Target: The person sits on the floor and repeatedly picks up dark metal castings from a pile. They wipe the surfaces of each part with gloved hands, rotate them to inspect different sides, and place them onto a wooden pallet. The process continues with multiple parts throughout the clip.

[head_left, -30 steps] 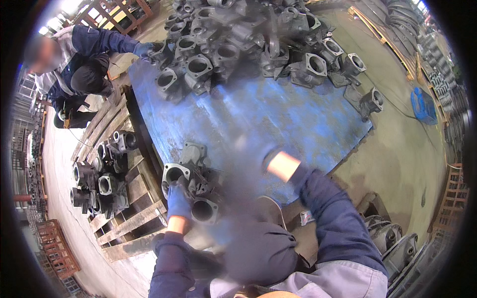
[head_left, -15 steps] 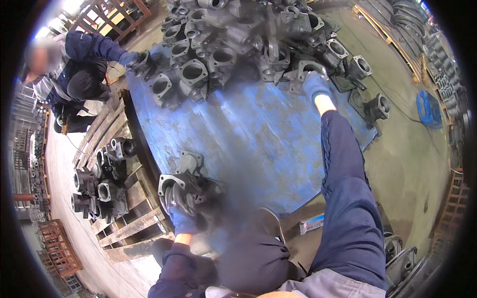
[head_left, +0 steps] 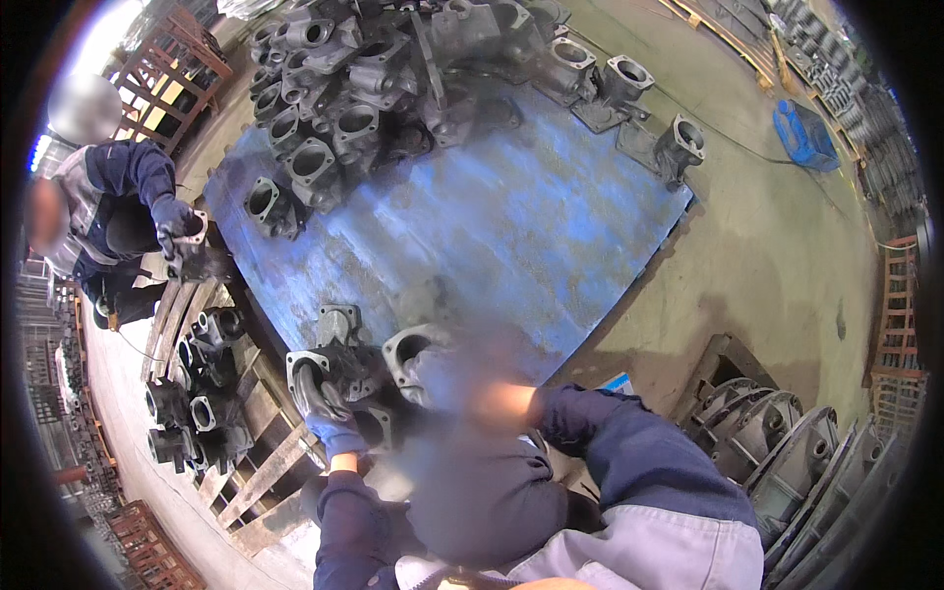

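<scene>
My left hand, in a blue and grey work glove, has its fingers hooked into the round opening of a dark grey cast metal housing at the table's near left edge. Beside it, my right hand grips a second metal housing by its flanged mouth. A dark blur over the middle of the picture partly hides this hand and the lower part of that housing. Both housings have square flanges with bolt holes. The two pieces sit close together over the blue table.
A heap of similar housings covers the far side of the table. Several stand on a wooden pallet at left. A co-worker's gloved hand holds another housing. Round castings lie at right; a blue container stands on the floor.
My right hand has come back from the far pile toward me, bringing a housing next to the left one. The co-worker has drawn a housing off the table's left edge.
</scene>
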Demonstrator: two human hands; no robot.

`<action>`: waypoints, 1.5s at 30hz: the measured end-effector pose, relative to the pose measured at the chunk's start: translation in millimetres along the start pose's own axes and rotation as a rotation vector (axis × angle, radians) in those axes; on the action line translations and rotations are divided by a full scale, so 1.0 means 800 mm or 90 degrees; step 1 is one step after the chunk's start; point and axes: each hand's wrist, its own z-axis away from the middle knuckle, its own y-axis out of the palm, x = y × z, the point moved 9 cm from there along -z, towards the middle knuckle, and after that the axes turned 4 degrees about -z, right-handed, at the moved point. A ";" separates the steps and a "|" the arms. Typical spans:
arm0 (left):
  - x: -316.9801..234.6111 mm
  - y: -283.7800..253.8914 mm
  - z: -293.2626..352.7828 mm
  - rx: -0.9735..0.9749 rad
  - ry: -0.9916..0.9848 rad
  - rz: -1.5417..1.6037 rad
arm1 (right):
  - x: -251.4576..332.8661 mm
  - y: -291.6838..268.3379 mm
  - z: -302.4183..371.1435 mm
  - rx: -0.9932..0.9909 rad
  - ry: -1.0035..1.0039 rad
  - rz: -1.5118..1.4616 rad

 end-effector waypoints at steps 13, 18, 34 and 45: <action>-0.098 -0.059 0.053 0.031 0.090 -0.064 | -0.168 -0.713 0.190 -0.914 0.524 0.475; -0.142 -0.035 0.030 0.054 0.134 -0.033 | -0.191 -0.744 0.167 -0.652 0.574 0.664; -0.288 0.027 0.043 0.083 0.350 0.221 | -0.116 -0.365 0.161 -0.538 0.279 0.665; -0.233 0.074 0.011 0.236 0.352 0.066 | 0.097 -0.305 -0.008 -0.343 0.003 0.531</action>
